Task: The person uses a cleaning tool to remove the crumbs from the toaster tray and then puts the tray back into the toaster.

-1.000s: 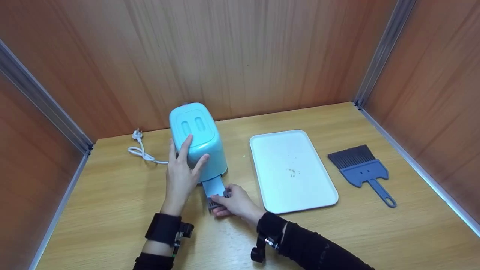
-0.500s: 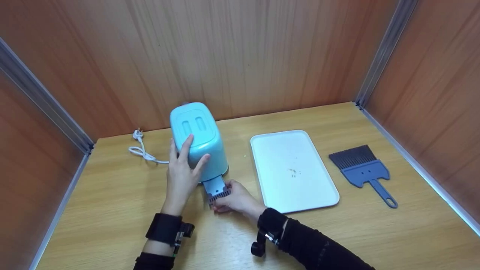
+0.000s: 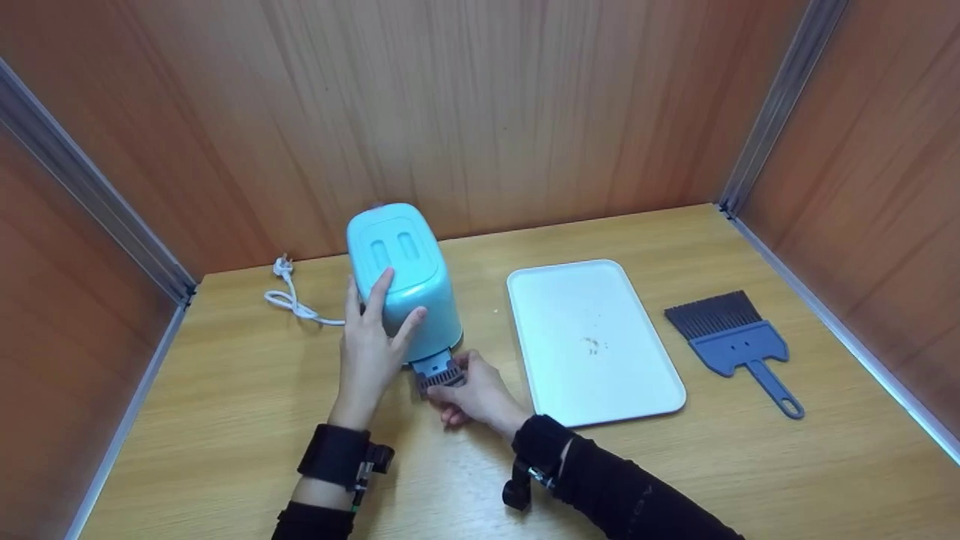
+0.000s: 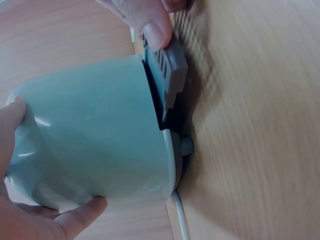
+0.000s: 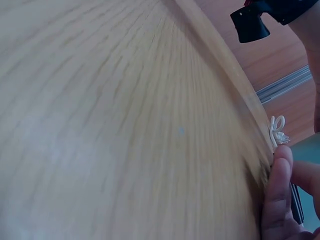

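A light blue toaster (image 3: 427,315) with a lid over its top stands on the table. My left hand (image 3: 367,360) rests on it, fingers spread over the lid and near side. From the low front end sticks a crumb tray (image 3: 441,377) with a dark grey slotted end. My right hand (image 3: 480,390) pinches that end between thumb and fingers. The left wrist view shows the tray's grey end (image 4: 175,65) jutting from the opening at the toaster's base, with the right thumb (image 4: 152,32) on it. Fingers partly hide the tray in the right wrist view.
Right of the toaster lies a white tray (image 3: 555,375) with a few crumbs (image 3: 592,345) on it. Farther right is a blue-grey hand brush (image 3: 739,349) with dark bristles. A white cord and plug (image 3: 285,289) lie left of the toaster. Wooden panels (image 3: 480,112) enclose the table.
The crumb tray has slid farther into the toaster, pushed by my right hand, so less of it shows. My left hand has stayed on the toaster. The head view has shifted slightly.
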